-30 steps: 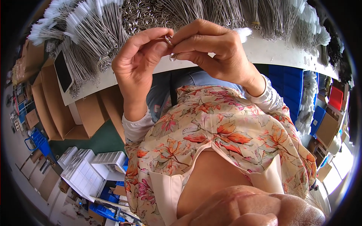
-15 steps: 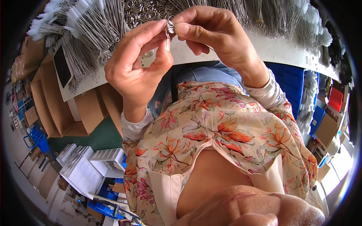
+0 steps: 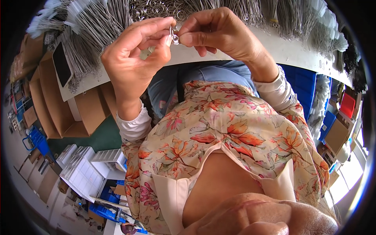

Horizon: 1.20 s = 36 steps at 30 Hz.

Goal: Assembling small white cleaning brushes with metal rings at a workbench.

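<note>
Small shiny metal rings are held between my two hands above the table's near edge. My left hand pinches a narrow metal piece between thumb and index finger; it meets the rings, and its exact shape is too small to make out. From the other side, my right hand grips the rings between thumb and forefinger, its other fingers curled. Behind the hands lies a heap of loose metal rings. Bundles of thin wire cables with looped ends flank the heap, nearer my left hand on that side.
The pale tabletop carries more cable bundles at the right. A dark-screened phone lies at its left edge. Below stand open cardboard boxes and white plastic trays. A blue bin is under the table at the right.
Both hands have shifted slightly, the left one leftward. The rings now hang a little lower between the fingertips, with the narrow metal piece upright above them.
</note>
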Each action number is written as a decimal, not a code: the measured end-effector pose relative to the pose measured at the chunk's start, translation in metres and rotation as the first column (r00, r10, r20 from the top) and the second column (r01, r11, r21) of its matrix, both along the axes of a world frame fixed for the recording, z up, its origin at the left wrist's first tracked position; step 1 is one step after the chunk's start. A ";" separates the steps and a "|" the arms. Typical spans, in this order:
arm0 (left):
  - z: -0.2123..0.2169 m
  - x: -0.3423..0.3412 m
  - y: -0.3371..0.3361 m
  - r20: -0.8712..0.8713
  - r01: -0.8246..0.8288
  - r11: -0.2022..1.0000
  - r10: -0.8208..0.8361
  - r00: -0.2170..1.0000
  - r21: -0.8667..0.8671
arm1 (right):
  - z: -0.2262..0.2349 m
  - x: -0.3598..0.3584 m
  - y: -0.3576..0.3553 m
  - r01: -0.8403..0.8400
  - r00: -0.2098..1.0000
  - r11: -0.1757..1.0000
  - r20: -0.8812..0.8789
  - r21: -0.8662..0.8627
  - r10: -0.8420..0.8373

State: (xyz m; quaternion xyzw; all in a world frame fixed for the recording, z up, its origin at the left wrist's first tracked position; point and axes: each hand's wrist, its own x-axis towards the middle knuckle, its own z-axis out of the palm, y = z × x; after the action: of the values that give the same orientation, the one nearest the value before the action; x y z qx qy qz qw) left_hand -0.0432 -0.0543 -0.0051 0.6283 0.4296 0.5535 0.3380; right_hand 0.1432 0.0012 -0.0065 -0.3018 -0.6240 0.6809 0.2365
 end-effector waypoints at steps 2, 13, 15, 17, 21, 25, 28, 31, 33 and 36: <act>-0.001 -0.002 0.000 0.010 -0.003 1.000 0.003 1.000 -0.008 | -0.004 -0.002 0.000 0.005 0.999 1.000 -0.043 0.023 -0.004; 0.000 -0.129 0.066 -0.391 -0.623 0.740 0.511 0.766 -0.253 | -0.090 -0.017 -0.022 -0.082 0.949 0.208 0.140 0.975 -0.282; -0.010 -0.134 0.082 -0.520 -0.654 0.732 0.489 0.701 -0.194 | -0.084 -0.014 -0.023 -0.103 0.949 0.249 0.170 0.963 -0.264; -0.014 -0.132 0.090 -0.705 -0.698 0.708 0.443 0.554 -0.105 | -0.075 -0.013 -0.007 -0.053 0.956 0.227 0.115 0.973 -0.271; -0.027 -0.139 0.097 -0.730 -0.716 0.696 0.463 0.503 -0.051 | -0.037 -0.022 0.055 0.132 0.909 0.257 -0.014 0.957 -0.416; -0.029 -0.144 0.097 -0.562 -0.674 0.726 0.502 0.657 -0.139 | -0.024 -0.041 0.096 -0.104 0.836 0.225 0.208 0.969 -0.508; -0.015 -0.134 0.094 -0.181 -0.581 0.791 0.553 0.813 -0.193 | -0.038 -0.053 0.107 -0.195 0.664 0.369 0.400 0.909 -0.633; 0.006 -0.153 0.090 0.130 -0.537 0.838 0.525 0.841 0.097 | -0.038 -0.051 0.111 -0.223 0.656 0.353 0.408 0.909 -0.635; 0.019 -0.175 0.081 0.202 -0.641 0.766 0.619 0.759 0.059 | -0.040 -0.044 0.116 -0.190 0.686 0.358 0.384 0.914 -0.618; 0.012 -0.231 0.069 -0.086 -0.849 0.516 0.847 0.525 -0.112 | -0.033 -0.040 0.116 -0.083 0.676 0.437 0.372 0.896 -0.636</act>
State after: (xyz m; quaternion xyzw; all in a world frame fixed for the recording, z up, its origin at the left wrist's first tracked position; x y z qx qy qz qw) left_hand -0.2746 0.0147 0.0065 0.3196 0.7221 0.6101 0.0643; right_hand 0.1031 0.1171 -0.0396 -0.4713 -0.8493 0.0595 0.2303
